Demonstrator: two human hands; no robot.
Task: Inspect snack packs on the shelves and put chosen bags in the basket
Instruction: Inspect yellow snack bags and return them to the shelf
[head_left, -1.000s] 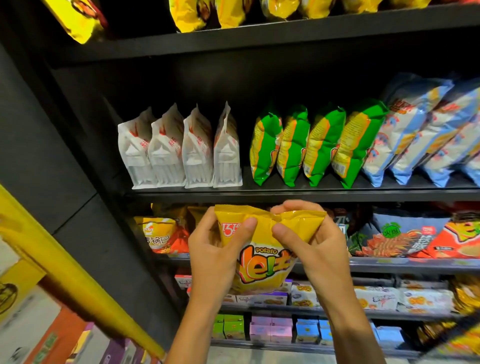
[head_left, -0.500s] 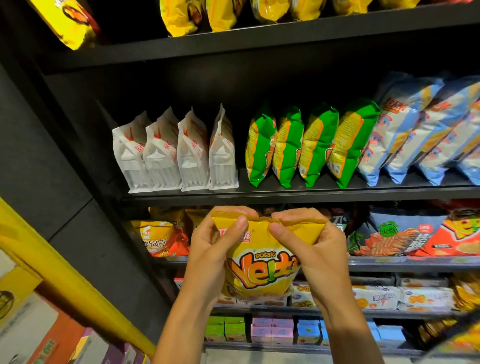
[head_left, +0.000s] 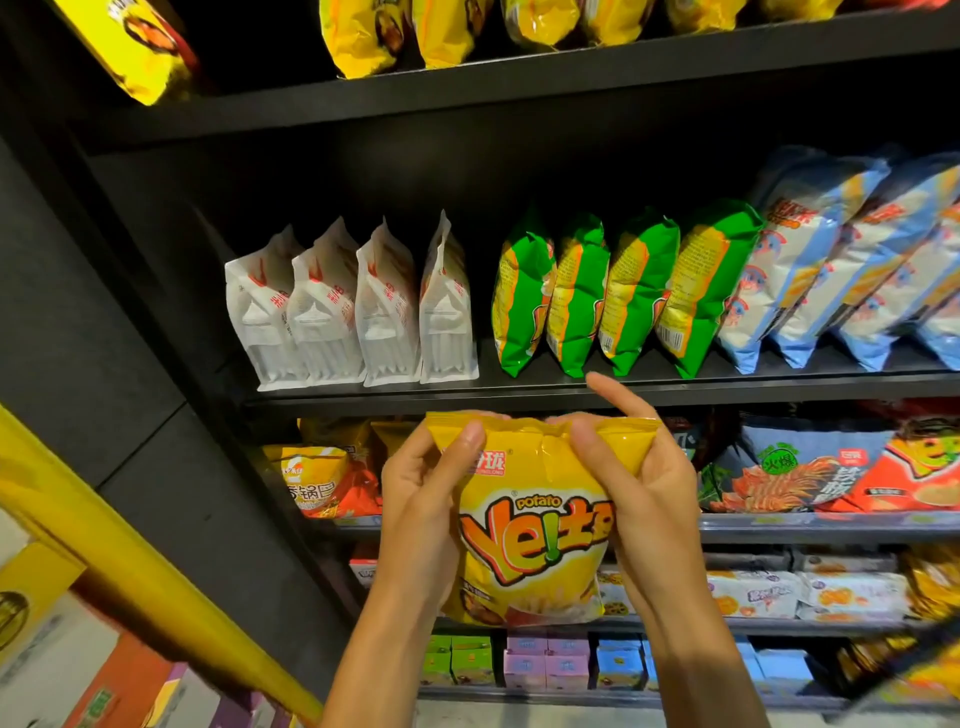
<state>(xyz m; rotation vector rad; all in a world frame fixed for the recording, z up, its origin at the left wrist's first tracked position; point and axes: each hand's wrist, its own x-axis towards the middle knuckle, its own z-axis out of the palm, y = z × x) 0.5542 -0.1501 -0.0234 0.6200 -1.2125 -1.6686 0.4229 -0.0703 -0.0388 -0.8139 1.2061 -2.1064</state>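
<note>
A yellow potato snack bag (head_left: 535, 525) with an orange logo hangs upright in front of the shelves, held by both hands at its top corners. My left hand (head_left: 423, 499) pinches the top left corner, thumb on the front. My right hand (head_left: 639, 483) grips the top right corner, thumb on the front and index finger sticking up. No basket is in view.
Black shelves (head_left: 571, 389) hold white pouches (head_left: 348, 312), green bags (head_left: 623, 291) and blue-white bags (head_left: 841, 260). Yellow bags (head_left: 467, 26) sit on the top shelf. Orange and dark bags (head_left: 831, 467) line the shelf behind the hands. Small boxes (head_left: 545, 660) sit lower. A yellow rail (head_left: 130, 561) crosses at left.
The bag has dropped slightly and turned its front more fully toward me. My right index finger has lifted off the bag and points up. Both hands keep their hold.
</note>
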